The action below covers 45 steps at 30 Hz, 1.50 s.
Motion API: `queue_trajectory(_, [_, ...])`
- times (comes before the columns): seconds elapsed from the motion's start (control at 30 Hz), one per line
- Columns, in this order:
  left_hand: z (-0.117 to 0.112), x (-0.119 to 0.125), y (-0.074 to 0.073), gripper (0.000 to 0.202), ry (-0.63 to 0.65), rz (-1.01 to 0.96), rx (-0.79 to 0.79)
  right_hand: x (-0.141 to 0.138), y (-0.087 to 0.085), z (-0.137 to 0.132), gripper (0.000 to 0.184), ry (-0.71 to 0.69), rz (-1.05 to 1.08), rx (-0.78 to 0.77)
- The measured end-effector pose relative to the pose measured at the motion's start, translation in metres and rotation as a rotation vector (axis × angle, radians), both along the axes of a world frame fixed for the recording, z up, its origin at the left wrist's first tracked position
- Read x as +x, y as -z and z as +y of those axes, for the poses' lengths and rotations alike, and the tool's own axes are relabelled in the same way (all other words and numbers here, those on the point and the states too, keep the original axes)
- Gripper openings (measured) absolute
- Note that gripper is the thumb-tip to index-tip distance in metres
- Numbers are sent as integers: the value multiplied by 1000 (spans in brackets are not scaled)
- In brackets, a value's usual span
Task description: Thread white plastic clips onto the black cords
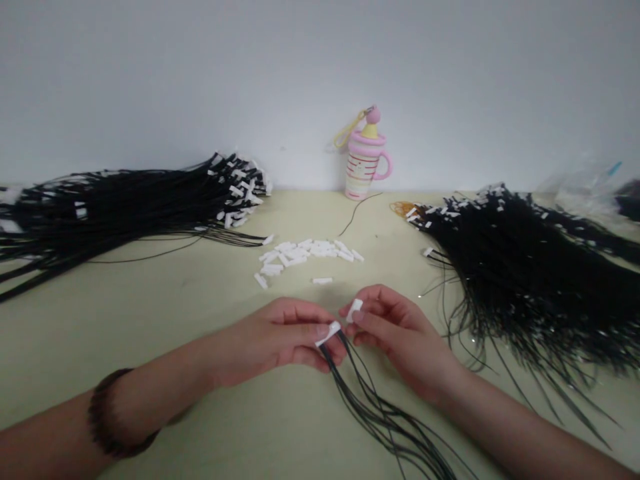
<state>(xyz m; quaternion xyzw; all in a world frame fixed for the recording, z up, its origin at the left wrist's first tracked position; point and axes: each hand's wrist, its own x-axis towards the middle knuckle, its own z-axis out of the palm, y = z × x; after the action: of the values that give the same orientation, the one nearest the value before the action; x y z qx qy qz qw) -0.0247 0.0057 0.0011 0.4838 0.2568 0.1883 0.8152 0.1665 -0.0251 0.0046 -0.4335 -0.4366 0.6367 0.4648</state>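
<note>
Between thumb and fingers, my left hand [295,333] pinches a white connector [328,333] with several black wires [373,407] running from it down to the lower right. Close beside it, my right hand [393,333] grips a small white plastic piece [355,310], held tilted between thumb and forefinger. The two white parts are near each other but look apart. Just beyond my hands lies a loose pile of similar white pieces [300,253], and one single white piece [323,281] rests nearer to me.
A big bundle of black wires with white connectors [150,200] lies at the left. Another wire bundle [520,267] spreads across the right side. A pink and white cup-shaped item [361,167] stands against the wall, with a clear plastic bag [590,197] at the far right.
</note>
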Motion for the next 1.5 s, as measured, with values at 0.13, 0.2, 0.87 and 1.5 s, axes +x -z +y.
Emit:
queue_trajectory(0.13, [3,-2,0,22,14,-23,-25,2,-1,-1,18,33,-9,-24])
queue_trajectory(0.2, [5,-3,-2,20,50,58,108,3,-3,-1,17,35,-26,-15])
queue_trajectory(0.87, [22,-4,2,18,-422,166,358,2,5,11,20,21,-46,-37])
queue_trajectory(1.5, [2,2,-2,19,-113,-37,-29,1,3,5,24,79,41,-36])
